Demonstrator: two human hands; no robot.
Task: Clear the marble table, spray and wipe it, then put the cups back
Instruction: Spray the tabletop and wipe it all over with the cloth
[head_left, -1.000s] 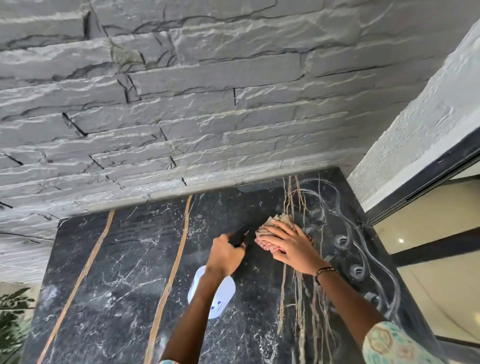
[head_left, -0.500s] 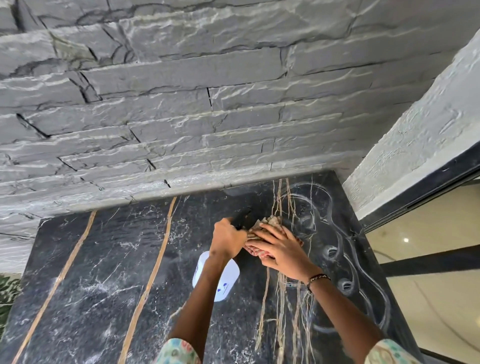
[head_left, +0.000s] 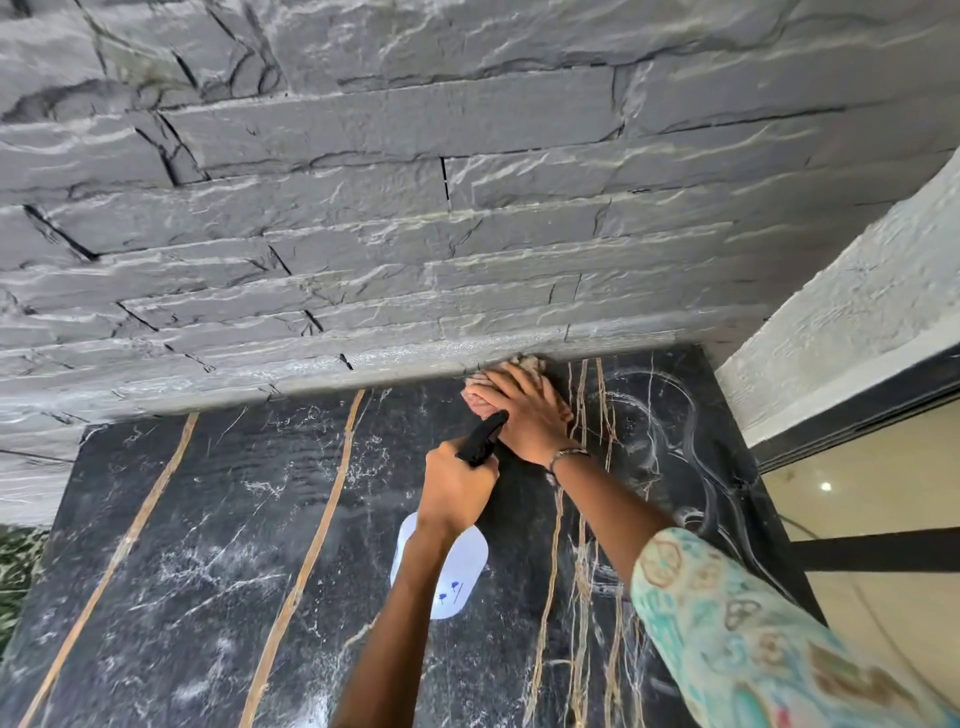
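The black marble table (head_left: 208, 545) with gold and white veins fills the lower view. My right hand (head_left: 524, 415) presses a beige and pink cloth (head_left: 527, 362) flat on the marble at the table's far edge, against the stone wall. My left hand (head_left: 454, 488) grips the black trigger head of a white spray bottle (head_left: 457, 571), held just above the table, right behind my right wrist. Wet swirl marks show on the table's right part. No cups are in view.
A rough grey stone wall (head_left: 415, 182) stands along the table's far edge. A white textured wall (head_left: 857, 312) and a dark-framed glass panel (head_left: 883, 493) bound the right side. Green foliage (head_left: 18, 566) shows past the left edge.
My right hand has pushed the cloth away from me, from mid-table up to the far edge by the wall. My left hand with the bottle stayed close behind it.
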